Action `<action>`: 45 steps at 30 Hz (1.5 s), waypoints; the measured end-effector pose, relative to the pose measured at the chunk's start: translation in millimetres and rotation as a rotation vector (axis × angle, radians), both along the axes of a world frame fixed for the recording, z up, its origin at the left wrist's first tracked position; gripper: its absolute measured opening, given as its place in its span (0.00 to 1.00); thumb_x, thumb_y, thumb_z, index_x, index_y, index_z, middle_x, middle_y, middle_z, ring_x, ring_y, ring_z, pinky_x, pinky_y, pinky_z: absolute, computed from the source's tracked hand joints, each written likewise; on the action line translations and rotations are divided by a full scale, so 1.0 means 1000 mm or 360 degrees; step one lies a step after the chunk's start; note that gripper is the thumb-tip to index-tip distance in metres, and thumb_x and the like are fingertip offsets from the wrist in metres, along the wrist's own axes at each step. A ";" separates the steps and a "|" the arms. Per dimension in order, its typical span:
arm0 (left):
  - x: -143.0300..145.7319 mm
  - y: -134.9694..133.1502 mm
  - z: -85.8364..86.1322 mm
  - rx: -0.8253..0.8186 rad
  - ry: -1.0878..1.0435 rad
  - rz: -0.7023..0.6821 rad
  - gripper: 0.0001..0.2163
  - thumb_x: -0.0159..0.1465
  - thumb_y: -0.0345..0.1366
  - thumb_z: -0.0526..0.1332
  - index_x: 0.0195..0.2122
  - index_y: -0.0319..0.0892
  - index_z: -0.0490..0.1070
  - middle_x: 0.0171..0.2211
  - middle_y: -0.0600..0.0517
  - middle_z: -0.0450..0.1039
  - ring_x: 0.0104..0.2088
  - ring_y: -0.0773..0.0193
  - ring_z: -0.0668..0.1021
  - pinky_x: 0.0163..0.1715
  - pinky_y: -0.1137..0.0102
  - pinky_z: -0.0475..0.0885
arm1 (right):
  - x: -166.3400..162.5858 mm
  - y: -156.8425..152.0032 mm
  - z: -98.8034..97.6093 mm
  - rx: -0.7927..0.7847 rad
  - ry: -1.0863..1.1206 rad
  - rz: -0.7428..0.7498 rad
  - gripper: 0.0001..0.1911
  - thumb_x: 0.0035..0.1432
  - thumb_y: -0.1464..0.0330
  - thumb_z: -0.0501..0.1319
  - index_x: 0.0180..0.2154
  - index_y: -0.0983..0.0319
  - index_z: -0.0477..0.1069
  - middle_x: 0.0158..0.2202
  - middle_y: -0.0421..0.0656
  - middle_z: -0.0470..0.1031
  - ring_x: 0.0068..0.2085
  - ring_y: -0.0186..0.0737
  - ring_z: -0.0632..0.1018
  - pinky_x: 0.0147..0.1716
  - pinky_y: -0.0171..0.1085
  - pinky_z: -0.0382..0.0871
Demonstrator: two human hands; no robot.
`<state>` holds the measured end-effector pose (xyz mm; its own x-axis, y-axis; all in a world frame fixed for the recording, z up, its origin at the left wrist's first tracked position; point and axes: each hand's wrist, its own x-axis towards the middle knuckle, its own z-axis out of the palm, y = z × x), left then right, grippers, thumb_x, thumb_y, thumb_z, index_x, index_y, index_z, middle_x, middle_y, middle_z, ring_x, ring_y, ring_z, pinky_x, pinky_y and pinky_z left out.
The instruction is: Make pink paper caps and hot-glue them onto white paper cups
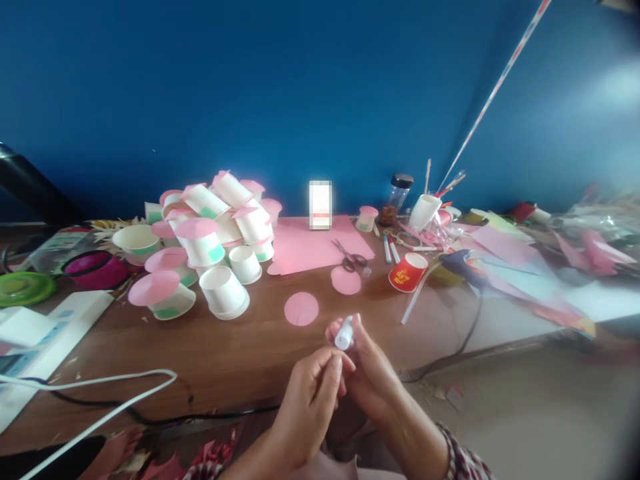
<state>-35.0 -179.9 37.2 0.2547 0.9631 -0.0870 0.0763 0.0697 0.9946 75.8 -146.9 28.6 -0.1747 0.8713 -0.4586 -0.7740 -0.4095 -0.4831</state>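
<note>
My right hand (374, 373) is closed round a small whitish plastic tube (343, 337) that looks like a glue bottle, its end facing up towards me. Close below it, my left hand (311, 397) has thumb and forefinger pinched together, touching my right fingers; whatever is in the pinch, if anything, is too small to make out. Beyond my hands a pink paper circle (301, 309) lies flat on the brown table (240, 357). A second pink circle (346, 281) lies farther back, beside black-handled scissors (353, 259).
White paper cups with pink discs (197, 240) are piled at the left. Behind lies pink paper (313, 247). A red paper cup (409, 272), a blue glue gun (463, 263) and loose paper are at right. A power strip (70, 327) and white cable (125, 407) occupy the left.
</note>
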 end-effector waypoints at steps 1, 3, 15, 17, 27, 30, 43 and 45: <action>-0.001 0.001 -0.001 0.0068 0.0046 0.0057 0.15 0.65 0.43 0.50 0.32 0.39 0.70 0.22 0.54 0.64 0.22 0.71 0.66 0.23 0.76 0.61 | 0.000 0.000 -0.001 0.0002 0.0003 -0.0013 0.18 0.52 0.55 0.65 0.34 0.63 0.70 0.31 0.40 0.74 0.24 0.29 0.71 0.18 0.27 0.63; -0.003 0.003 -0.003 0.0224 0.0145 0.0190 0.12 0.64 0.41 0.53 0.30 0.39 0.69 0.24 0.53 0.67 0.24 0.70 0.67 0.25 0.76 0.63 | 0.001 0.000 -0.001 0.0033 -0.0006 -0.0029 0.16 0.52 0.57 0.65 0.34 0.63 0.70 0.31 0.40 0.74 0.26 0.29 0.72 0.22 0.28 0.65; -0.011 0.014 -0.003 0.0261 0.0234 0.0040 0.11 0.63 0.38 0.54 0.35 0.38 0.73 0.29 0.50 0.73 0.31 0.64 0.73 0.32 0.73 0.67 | 0.002 -0.004 0.001 0.0351 -0.0453 -0.0046 0.16 0.52 0.58 0.65 0.37 0.63 0.71 0.30 0.43 0.77 0.26 0.32 0.73 0.26 0.32 0.67; -0.010 0.014 -0.005 0.0227 0.0198 0.0018 0.12 0.63 0.39 0.53 0.32 0.38 0.72 0.26 0.51 0.71 0.28 0.65 0.71 0.30 0.74 0.65 | 0.003 -0.005 -0.002 0.0397 -0.0506 -0.0028 0.16 0.54 0.58 0.64 0.39 0.62 0.71 0.32 0.43 0.77 0.25 0.32 0.72 0.25 0.32 0.66; -0.015 0.016 -0.023 0.0095 0.0202 -0.0068 0.10 0.63 0.38 0.53 0.37 0.39 0.71 0.25 0.53 0.68 0.25 0.66 0.69 0.25 0.74 0.63 | 0.015 -0.009 0.000 0.0946 -0.1064 0.0170 0.12 0.57 0.62 0.62 0.42 0.61 0.71 0.33 0.43 0.75 0.35 0.34 0.73 0.36 0.33 0.67; -0.027 0.021 -0.016 0.0150 0.0261 0.0008 0.10 0.62 0.38 0.56 0.42 0.40 0.71 0.32 0.50 0.72 0.31 0.63 0.73 0.32 0.72 0.67 | 0.020 -0.010 0.000 0.1068 -0.1191 0.0243 0.11 0.59 0.62 0.60 0.41 0.61 0.71 0.31 0.40 0.71 0.31 0.31 0.70 0.32 0.30 0.65; -0.027 0.015 -0.002 0.0095 -0.0290 -0.0293 0.15 0.64 0.40 0.55 0.52 0.48 0.69 0.53 0.46 0.66 0.49 0.56 0.72 0.47 0.65 0.68 | 0.006 -0.022 -0.021 0.0773 -0.0422 0.0665 0.24 0.55 0.47 0.56 0.26 0.62 0.62 0.17 0.32 0.54 0.17 0.24 0.53 0.15 0.28 0.45; -0.027 0.017 -0.001 0.0096 -0.0290 -0.0280 0.14 0.64 0.40 0.56 0.50 0.47 0.71 0.50 0.47 0.68 0.47 0.58 0.72 0.46 0.67 0.69 | 0.005 -0.022 -0.020 0.0737 -0.0386 0.0707 0.26 0.54 0.46 0.55 0.26 0.62 0.62 0.16 0.31 0.53 0.16 0.24 0.52 0.14 0.28 0.43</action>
<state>-61.8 -163.2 36.1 0.4249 0.9047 0.0318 -0.0988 0.0114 0.9950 80.7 -169.1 8.6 -0.5003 0.8564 -0.1275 -0.4279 -0.3725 -0.8235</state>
